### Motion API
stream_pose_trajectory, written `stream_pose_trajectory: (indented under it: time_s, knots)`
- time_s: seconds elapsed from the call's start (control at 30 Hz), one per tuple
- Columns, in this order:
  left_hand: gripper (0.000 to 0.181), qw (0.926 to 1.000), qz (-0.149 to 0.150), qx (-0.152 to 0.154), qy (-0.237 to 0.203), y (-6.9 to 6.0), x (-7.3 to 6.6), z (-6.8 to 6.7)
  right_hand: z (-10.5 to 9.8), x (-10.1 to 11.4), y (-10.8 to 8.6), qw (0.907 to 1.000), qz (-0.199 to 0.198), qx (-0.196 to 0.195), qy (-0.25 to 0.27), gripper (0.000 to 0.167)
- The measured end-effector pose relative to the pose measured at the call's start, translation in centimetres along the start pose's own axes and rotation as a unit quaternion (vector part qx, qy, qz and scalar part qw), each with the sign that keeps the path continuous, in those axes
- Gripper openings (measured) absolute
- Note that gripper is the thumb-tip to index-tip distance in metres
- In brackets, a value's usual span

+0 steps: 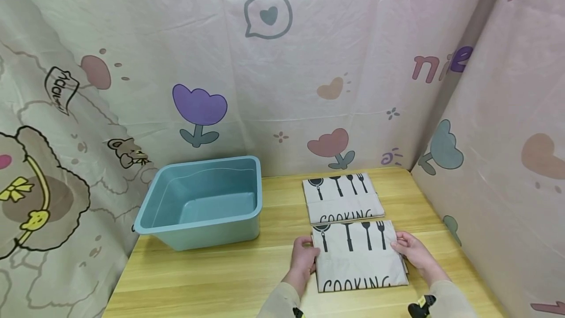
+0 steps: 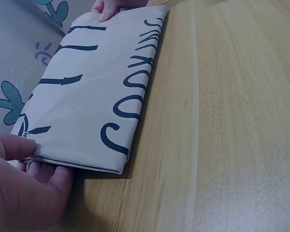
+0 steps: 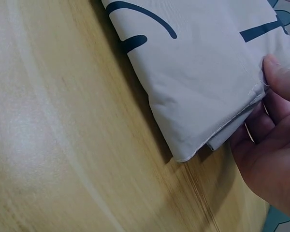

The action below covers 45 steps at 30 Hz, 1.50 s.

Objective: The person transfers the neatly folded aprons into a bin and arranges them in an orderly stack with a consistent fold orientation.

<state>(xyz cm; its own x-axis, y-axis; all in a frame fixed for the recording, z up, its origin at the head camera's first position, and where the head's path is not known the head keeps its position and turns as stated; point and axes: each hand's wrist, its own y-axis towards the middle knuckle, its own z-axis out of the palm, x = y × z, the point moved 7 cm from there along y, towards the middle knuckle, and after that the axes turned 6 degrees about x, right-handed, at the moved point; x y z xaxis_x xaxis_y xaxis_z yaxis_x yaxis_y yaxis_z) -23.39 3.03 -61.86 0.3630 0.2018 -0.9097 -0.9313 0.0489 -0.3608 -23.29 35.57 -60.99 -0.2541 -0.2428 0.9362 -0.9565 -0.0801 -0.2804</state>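
A folded white cloth (image 1: 359, 261), printed with dark kitchen utensils and the word COOKING, lies nearest me on the right of the table. My left hand (image 1: 303, 261) pinches its left edge, thumb on top and fingers underneath, as the left wrist view shows. At the opposite edge my right hand (image 1: 415, 253) holds the cloth the same way, with the layered corner (image 3: 208, 137) showing in the right wrist view. Just behind it lies a second folded cloth (image 1: 342, 200) with the same print, flat on the table, their edges close together.
A blue-green plastic bin (image 1: 198, 234) stands at the table's left back; its inside floor is visible. Bare wood (image 1: 212, 278) spreads in front of the bin. Printed curtains (image 1: 282, 77) hang behind the table and along both sides.
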Motion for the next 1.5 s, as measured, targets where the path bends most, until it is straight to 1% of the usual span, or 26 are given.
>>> stream_pose_trajectory:
  time_s: [0.13,0.23,0.33,0.43,0.53,0.7,0.83,1.03,1.17,1.3,1.5]
  knots:
    - [0.05,1.0,-0.005,0.004,-0.005,0.0,0.2,-0.1,0.1,0.1,0.0,0.9999,-0.01,0.009,0.008,0.028]
    - [0.054,0.9997,-0.009,0.022,-0.009,0.1,0.3,-0.1,0.2,0.1,0.0,0.9994,-0.015,0.018,0.024,0.025]
    - [0.053,0.999,-0.012,0.041,-0.01,0.2,0.4,0.0,0.4,0.1,-0.1,0.9982,-0.007,0.03,0.051,0.021]
    - [0.048,0.9985,-0.014,0.053,-0.009,0.2,0.5,0.0,0.5,0.0,-0.1,0.9961,-0.002,0.051,0.072,0.018]
    - [0.048,0.9983,-0.016,0.055,-0.009,0.1,0.5,-0.1,0.6,-0.2,0.0,0.9939,0.002,0.064,0.09,0.016]
    - [0.05,0.9985,-0.023,0.049,-0.007,0.1,0.4,-0.5,0.7,-0.1,-0.1,0.991,0.002,0.081,0.107,0.013]
    - [0.05,0.9987,-0.022,0.045,-0.011,0.1,0.4,-0.7,0.8,0.1,-0.2,0.989,0.0,0.092,0.115,0.012]
    - [0.049,0.9989,-0.016,0.041,-0.015,0.0,0.1,-1.1,0.9,0.4,-0.2,0.9896,0.002,0.093,0.11,0.012]
    - [0.051,0.9991,-0.013,0.039,-0.014,0.0,0.0,-1.5,0.9,0.7,-0.2,0.9922,0.002,0.084,0.092,0.021]
    - [0.052,0.9988,-0.005,0.045,-0.018,0.1,-0.3,-1.6,0.9,0.9,-0.1,0.9948,0.01,0.068,0.075,0.031]
    - [0.054,0.9989,0.001,0.042,-0.02,0.4,-0.9,-1.8,0.8,1.6,-0.1,0.9965,0.015,0.051,0.064,0.036]
